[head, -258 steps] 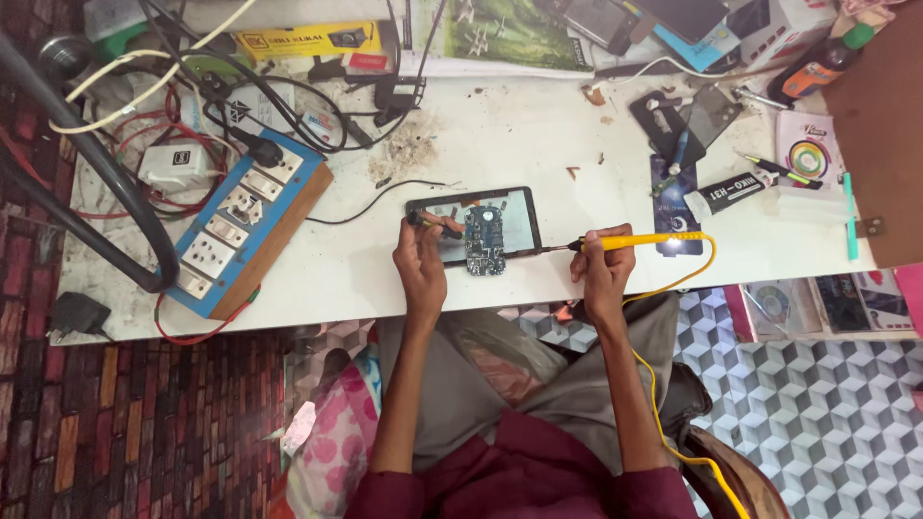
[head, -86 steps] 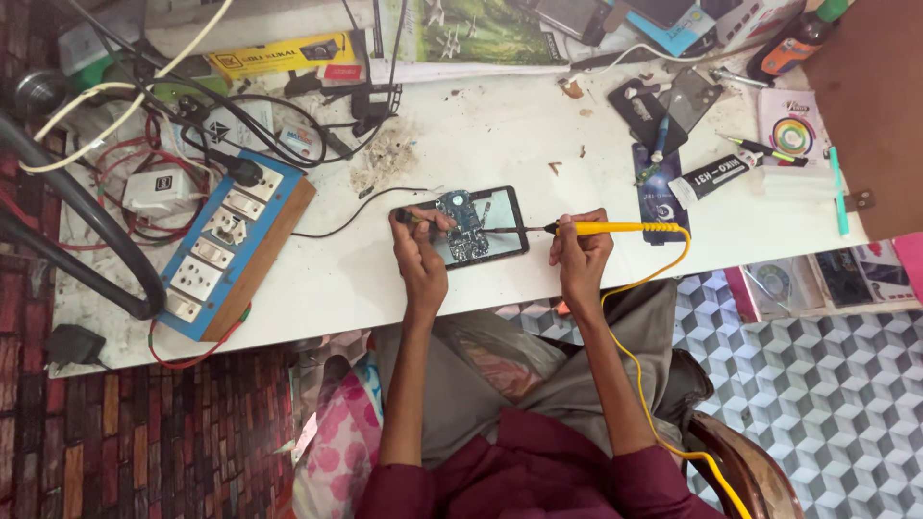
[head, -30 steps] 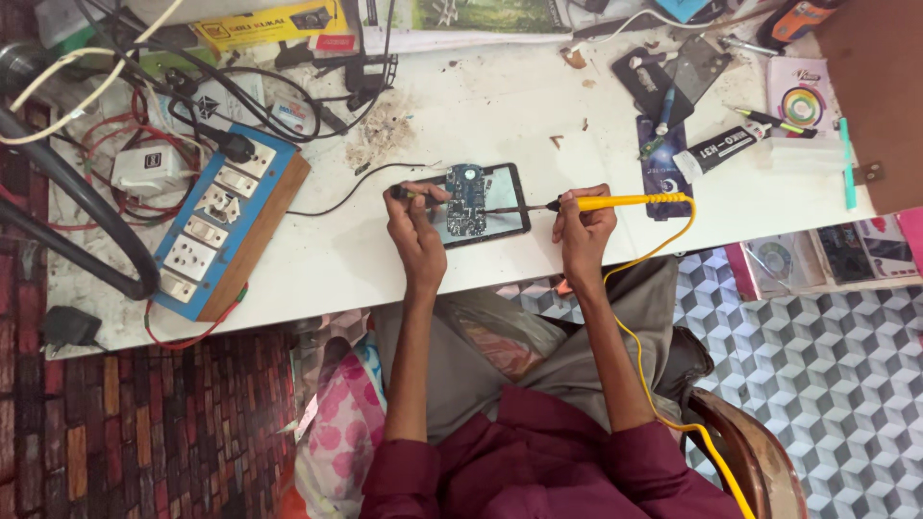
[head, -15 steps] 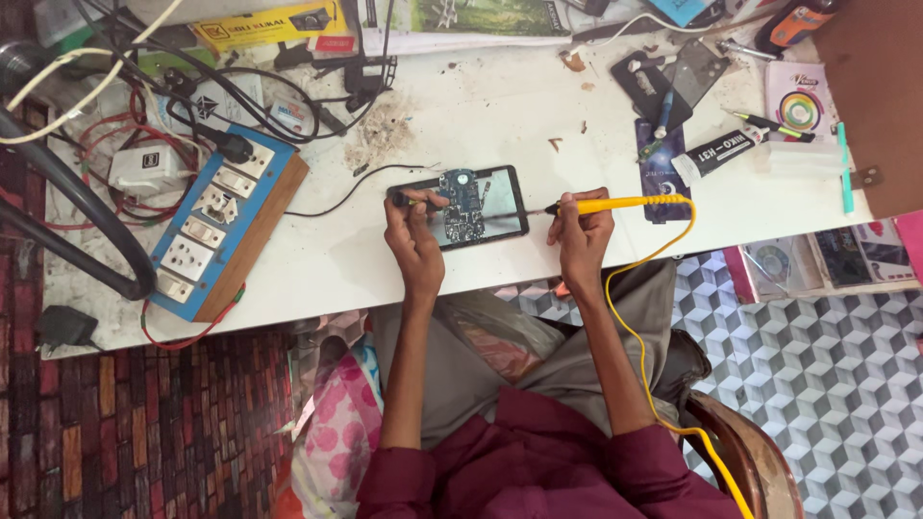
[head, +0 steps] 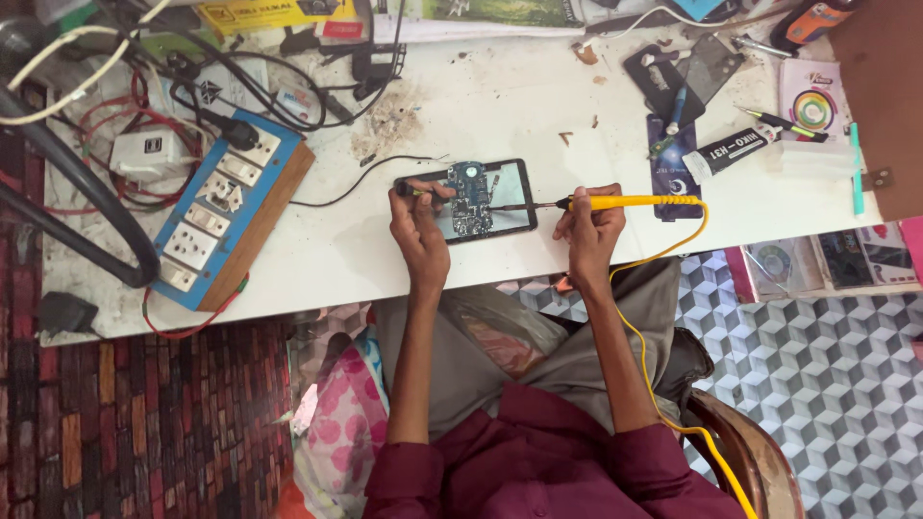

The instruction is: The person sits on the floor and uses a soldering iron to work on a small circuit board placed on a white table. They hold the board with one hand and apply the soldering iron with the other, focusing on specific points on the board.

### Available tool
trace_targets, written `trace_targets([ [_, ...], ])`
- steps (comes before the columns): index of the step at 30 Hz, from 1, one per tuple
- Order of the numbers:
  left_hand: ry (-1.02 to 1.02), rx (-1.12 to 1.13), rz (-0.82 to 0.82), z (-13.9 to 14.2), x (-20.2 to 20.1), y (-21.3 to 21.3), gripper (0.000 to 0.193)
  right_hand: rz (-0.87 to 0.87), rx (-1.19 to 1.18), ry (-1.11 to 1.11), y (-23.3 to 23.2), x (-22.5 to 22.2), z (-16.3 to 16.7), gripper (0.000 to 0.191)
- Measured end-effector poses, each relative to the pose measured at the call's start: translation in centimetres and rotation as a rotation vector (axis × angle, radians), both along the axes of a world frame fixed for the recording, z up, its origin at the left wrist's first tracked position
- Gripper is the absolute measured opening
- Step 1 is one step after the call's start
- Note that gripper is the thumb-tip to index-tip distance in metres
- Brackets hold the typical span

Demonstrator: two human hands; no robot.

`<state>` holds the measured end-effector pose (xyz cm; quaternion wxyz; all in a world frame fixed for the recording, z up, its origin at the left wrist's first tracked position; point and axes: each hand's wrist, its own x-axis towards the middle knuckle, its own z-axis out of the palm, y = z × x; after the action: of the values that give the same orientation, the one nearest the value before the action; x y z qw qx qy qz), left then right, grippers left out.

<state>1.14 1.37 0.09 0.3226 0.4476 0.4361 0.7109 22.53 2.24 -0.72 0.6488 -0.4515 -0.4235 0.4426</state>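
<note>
A person sits at a white table [head: 500, 106] with both hands over a small dark tablet [head: 473, 199] that lies flat near the table's near edge, about the middle of the view. A blue circuit board [head: 470, 196] rests on top of the tablet. The left hand [head: 419, 223] curls its fingers onto the tablet's left end, pinching a thin dark tool against it; what kind of tool is too small to tell. The right hand [head: 588, 226] closes in a pen grip around a yellow soldering iron [head: 625, 202], whose thin tip points left and touches the right side of the board. A yellow cord [head: 663, 356] runs from the iron's right end, loops down past the table edge and along the right arm. To the left of the tablet, well apart, lies a blue switchboard [head: 223, 216] on a wooden base, with tangled cables [head: 240, 86] beyond it. On the far right side of the table lies a white tube [head: 735, 152].
</note>
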Motion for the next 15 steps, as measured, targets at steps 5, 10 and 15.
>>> trace_targets([
  [5,-0.015,-0.019,0.000,-0.04,0.08,0.14,0.019,0.003,0.031,-0.001,0.32,0.07,-0.07,0.015],
  [10,-0.039,0.012,-0.028,0.02,0.14,-0.09,0.022,0.015,-0.002,0.012,0.12,0.24,-0.13,0.015],
  [15,-0.011,-0.038,-0.003,0.18,0.08,-0.12,0.024,0.041,0.010,-0.008,0.17,0.39,-0.18,0.016],
])
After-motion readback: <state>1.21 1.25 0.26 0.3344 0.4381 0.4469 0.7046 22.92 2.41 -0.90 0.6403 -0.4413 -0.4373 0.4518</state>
